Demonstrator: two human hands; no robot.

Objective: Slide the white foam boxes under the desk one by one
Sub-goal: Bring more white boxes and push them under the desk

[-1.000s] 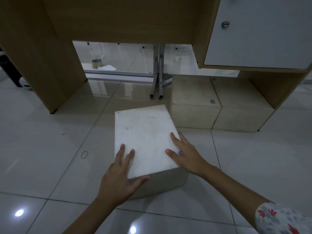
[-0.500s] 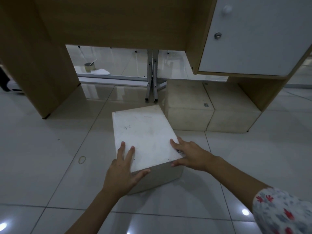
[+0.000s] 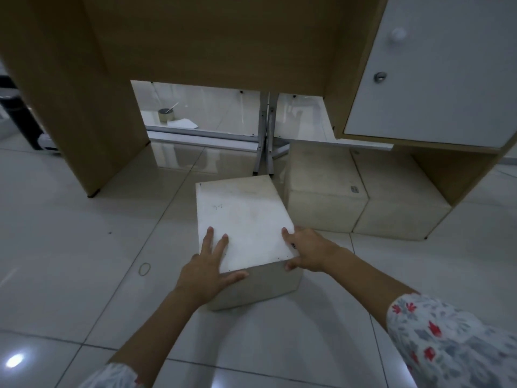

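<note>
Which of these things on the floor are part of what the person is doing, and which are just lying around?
Part of the job:
white foam box under both hands
left hand
right hand
two foam boxes already under the desk

Just lying about:
rubber band on the tiles
small cup beyond the desk
white paper beside it

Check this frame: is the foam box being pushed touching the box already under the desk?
Apart. The head view shows a dark gap between the pushed box and the nearest parked box; left hand and right hand rest on it.
</note>
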